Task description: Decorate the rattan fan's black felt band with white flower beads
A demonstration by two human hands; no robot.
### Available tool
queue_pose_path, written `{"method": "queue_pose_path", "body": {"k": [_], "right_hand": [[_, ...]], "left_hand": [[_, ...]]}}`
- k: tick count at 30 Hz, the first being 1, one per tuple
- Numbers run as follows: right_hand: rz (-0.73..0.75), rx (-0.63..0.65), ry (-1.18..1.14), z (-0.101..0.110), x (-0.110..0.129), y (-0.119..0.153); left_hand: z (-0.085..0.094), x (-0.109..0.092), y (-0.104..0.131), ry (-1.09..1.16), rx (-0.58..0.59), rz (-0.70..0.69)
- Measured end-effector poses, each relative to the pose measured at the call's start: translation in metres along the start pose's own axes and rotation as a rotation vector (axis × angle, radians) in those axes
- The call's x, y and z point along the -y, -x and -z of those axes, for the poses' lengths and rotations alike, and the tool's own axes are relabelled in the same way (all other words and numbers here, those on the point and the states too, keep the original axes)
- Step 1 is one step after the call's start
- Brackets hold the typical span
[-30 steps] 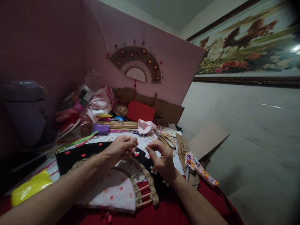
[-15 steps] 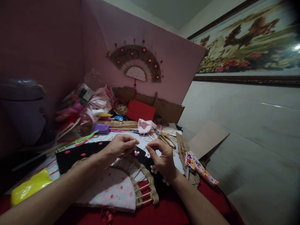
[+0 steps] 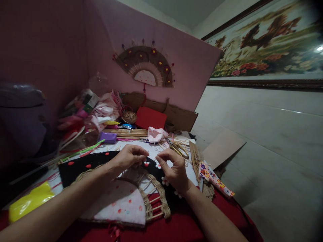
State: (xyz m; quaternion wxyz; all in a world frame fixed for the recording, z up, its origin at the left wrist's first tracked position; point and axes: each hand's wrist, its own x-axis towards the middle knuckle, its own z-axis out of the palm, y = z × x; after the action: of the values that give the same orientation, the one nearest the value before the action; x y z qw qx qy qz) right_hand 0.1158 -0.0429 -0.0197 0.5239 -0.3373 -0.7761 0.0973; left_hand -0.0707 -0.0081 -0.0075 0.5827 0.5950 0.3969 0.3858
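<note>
A handmade fan lies before me, with a black outer band, woven cord over thin sticks and a dotted white cloth at its centre. Over the band's upper edge, my left hand is closed, thumb and index fingertips together. Facing it a short gap away, my right hand pinches thumb against index finger. Anything in either pinch is too small to make out. Below the fingertips sits a white flower with red. More white flowers run down the band's right side, and red dots mark its left.
Gold-handled scissors lie beyond my right hand. Behind are bundled sticks, a purple packet and a red card. A yellow packet is at left, a flowered knife-like tool at right. Another fan hangs on the pink board.
The view has shifted very slightly. Both hands stay over the band's upper edge in nearly the same pose, and the fan lies where it was.
</note>
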Motion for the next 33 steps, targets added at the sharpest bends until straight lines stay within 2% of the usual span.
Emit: {"method": "queue_pose_path", "body": {"k": [4, 10, 14, 23, 29, 33], "right_hand": [[0.001, -0.004, 0.014, 0.0, 0.0, 0.0], [0.012, 0.009, 0.021, 0.001, 0.001, -0.001], [0.016, 0.008, 0.025, 0.001, 0.001, -0.001], [0.048, 0.004, 0.039, 0.0, 0.0, -0.001], [0.049, 0.013, 0.049, 0.001, 0.001, -0.001], [0.054, 0.02, 0.051, 0.002, 0.001, -0.001]], "left_hand": [[0.002, 0.0, 0.0, 0.025, 0.017, -0.001], [0.003, 0.001, -0.002, -0.102, -0.035, -0.047], [0.006, 0.005, -0.004, -0.181, -0.02, -0.074], [0.009, 0.015, -0.004, -0.563, -0.045, -0.194], [0.005, 0.019, -0.005, -0.665, -0.072, -0.248], [0.005, 0.019, -0.004, -0.729, -0.136, -0.286]]}}
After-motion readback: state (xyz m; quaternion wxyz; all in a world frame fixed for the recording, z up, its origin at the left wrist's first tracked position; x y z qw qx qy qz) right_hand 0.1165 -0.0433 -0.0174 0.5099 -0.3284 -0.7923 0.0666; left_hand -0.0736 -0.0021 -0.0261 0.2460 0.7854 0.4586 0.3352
